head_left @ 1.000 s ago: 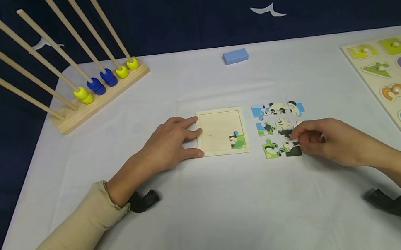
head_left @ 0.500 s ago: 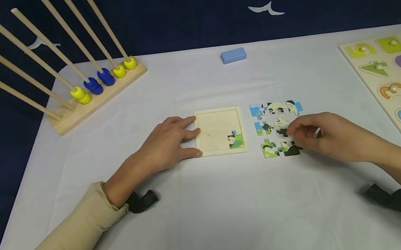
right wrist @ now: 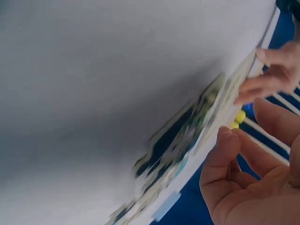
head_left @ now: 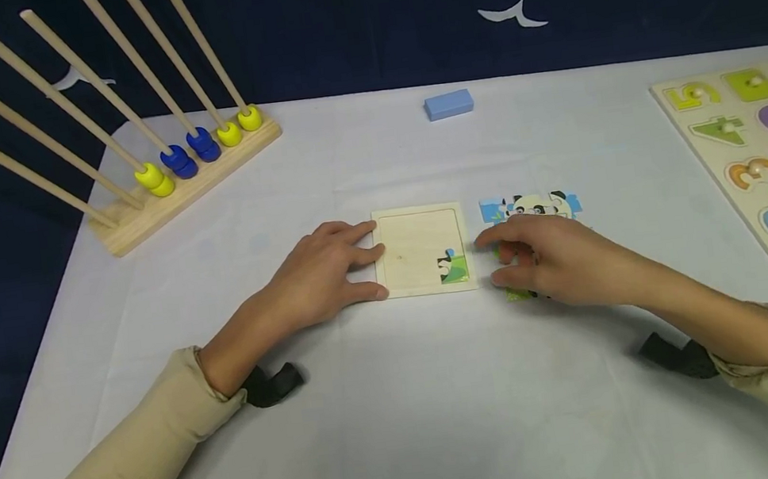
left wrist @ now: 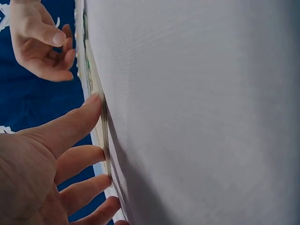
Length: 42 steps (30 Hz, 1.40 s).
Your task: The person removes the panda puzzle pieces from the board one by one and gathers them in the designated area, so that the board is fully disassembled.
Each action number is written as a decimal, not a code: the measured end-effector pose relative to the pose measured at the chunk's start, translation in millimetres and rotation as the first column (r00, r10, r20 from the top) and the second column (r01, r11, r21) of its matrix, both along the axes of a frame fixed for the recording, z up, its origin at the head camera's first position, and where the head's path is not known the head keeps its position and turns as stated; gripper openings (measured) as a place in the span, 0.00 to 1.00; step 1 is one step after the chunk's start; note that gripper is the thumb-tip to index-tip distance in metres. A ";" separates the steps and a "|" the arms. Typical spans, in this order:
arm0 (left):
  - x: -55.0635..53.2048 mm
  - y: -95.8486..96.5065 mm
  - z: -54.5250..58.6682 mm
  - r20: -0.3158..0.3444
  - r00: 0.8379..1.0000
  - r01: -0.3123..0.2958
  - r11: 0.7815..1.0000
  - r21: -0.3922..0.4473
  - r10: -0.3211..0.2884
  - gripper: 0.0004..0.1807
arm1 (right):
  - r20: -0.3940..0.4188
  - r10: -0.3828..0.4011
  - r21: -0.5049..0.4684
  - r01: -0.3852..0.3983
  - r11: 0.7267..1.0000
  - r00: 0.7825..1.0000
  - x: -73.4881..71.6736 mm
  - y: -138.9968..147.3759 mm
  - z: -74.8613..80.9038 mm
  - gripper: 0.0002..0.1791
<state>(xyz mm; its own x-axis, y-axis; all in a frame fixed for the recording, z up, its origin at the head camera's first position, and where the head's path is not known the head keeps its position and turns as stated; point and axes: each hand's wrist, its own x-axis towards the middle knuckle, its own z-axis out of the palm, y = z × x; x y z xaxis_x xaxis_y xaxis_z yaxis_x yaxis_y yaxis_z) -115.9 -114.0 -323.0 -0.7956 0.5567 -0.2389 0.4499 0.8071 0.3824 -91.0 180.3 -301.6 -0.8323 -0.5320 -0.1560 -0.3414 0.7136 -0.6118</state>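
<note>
My left hand (head_left: pixel 320 275) spreads straight fingers along the left edge of a square wooden puzzle tray (head_left: pixel 411 228). A green jigsaw piece (head_left: pixel 458 269) lies in the tray's lower right corner. Over the panda jigsaw pieces (head_left: pixel 531 207), my right hand (head_left: pixel 563 261) hovers just right of the tray, covering the lower rows in the head view. The left wrist view shows this right hand (left wrist: pixel 42 44) loosely bent, with nothing seen between thumb and fingers. A gap likewise parts the thumb from the fingers of the right hand (right wrist: pixel 248 187) in the right wrist view.
A wooden rod abacus (head_left: pixel 191 195) with yellow and blue beads stands at the back left. A blue block (head_left: pixel 449 105) lies near the far edge. On the right is a number and shape peg board (head_left: pixel 757 170). White cloth (head_left: pixel 405 413) covers the table.
My right hand has moved left, from the right side of the loose pieces to over them beside the tray. The left hand stays against the tray's edge.
</note>
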 end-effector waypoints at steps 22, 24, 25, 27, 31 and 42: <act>-1.5 2.1 2.4 0.002 1.000 0.011 1.000 -0.014 -0.011 0.34 | 0.056 0.095 0.215 -0.105 0.971 0.994 -13.6 -34.4 -1.4 0.28; -1.6 2.1 2.4 0.002 1.000 0.010 1.000 -0.013 -0.010 0.34 | 0.053 0.090 0.208 -0.099 0.973 0.995 -13.7 -34.5 -1.4 0.27; -1.6 2.1 2.3 0.004 1.000 0.009 1.000 -0.013 -0.009 0.34 | 0.049 0.090 0.200 -0.098 0.975 0.995 -13.8 -34.5 -1.6 0.26; -1.7 1.9 2.1 0.004 1.000 0.008 1.000 -0.011 -0.008 0.34 | 0.037 0.090 0.183 -0.095 0.978 0.995 -14.1 -34.4 -1.9 0.25; -1.6 1.6 1.7 0.008 1.000 0.008 1.000 -0.015 -0.008 0.34 | 0.011 0.080 0.152 -0.081 0.985 0.997 -13.6 -33.2 -2.7 0.22; -0.7 0.2 2.4 0.011 1.000 -0.004 1.000 -0.023 0.004 0.34 | 0.029 0.051 -0.025 -0.050 0.998 0.998 -19.2 -29.2 -1.4 0.12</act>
<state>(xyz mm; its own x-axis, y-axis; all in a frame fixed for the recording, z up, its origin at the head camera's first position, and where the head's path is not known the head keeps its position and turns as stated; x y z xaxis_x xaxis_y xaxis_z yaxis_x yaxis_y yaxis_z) -116.7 -113.9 -320.6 -0.7950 0.5479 -0.2603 0.4426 0.8174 0.3687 -110.2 151.1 -303.1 -0.7994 -0.5772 -0.1670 -0.3582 0.6809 -0.6388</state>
